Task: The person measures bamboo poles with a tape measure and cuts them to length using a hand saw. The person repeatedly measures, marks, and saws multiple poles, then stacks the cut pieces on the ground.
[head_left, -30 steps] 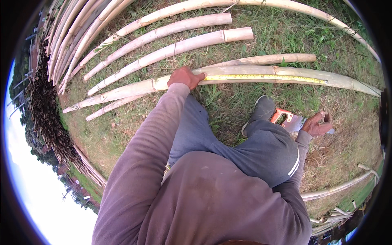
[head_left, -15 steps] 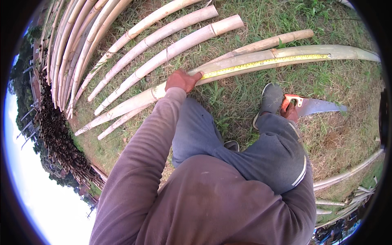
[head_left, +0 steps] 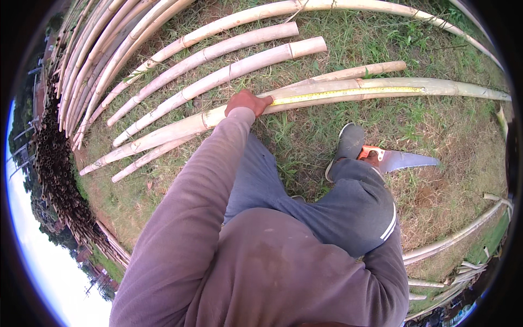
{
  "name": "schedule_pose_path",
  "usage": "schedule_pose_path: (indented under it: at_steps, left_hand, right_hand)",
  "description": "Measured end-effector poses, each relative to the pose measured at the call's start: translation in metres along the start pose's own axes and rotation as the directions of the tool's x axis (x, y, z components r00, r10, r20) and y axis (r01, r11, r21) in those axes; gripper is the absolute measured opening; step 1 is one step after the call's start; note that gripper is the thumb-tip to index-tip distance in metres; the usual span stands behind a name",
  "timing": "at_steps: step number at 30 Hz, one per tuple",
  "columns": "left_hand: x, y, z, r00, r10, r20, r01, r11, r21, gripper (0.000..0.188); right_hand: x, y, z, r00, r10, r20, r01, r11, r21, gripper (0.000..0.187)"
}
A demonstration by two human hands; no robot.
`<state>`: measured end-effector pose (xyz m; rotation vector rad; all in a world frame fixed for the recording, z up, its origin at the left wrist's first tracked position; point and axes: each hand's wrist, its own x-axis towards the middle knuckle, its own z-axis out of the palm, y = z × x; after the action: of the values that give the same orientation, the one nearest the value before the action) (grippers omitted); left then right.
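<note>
A long pale bamboo pole [head_left: 169, 132] lies across the grass in front of me. My left hand [head_left: 246, 102] is closed over it, thumb pointing right, at the left end of a yellow measuring tape [head_left: 338, 93] stretched along the pole's top. The tape's case does not show; my hand may hide it. To the right, low beside my shoe, my right hand [head_left: 372, 158] grips the orange handle of a handsaw [head_left: 407, 161]. Its grey blade points right, near the grass. Part of that hand is behind my knee.
A thinner bamboo pole [head_left: 376, 69] lies partly beneath the long one. Cut poles [head_left: 229, 71] rest beyond it, with a bundle of poles [head_left: 103, 60] at far left. A big stack of bamboo [head_left: 54, 158] stands left. More poles [head_left: 457, 231] lie at right.
The view has shifted a little, so the poles sit slightly lower and the saw further left. Both hands keep their holds; the tape stays along the pole.
</note>
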<state>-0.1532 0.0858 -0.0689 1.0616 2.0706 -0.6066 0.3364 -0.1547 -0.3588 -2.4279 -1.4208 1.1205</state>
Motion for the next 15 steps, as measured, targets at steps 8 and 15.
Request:
schedule_pose_path:
  at_steps: [8,15]
  left_hand:
    - [0.005,-0.004,0.002,1.000,-0.016,-0.004,0.016,1.000,0.003,0.078]
    - [-0.004,-0.002,-0.005,1.000,0.022,0.012,-0.022,1.000,-0.016,0.076]
  right_hand:
    - [-0.058,-0.091,-0.094,0.842,0.540,-0.006,-0.394,0.621,0.678,0.050]
    - [-0.235,-0.229,-0.330,0.860,-0.003,-0.510,0.463,0.426,0.777,0.044]
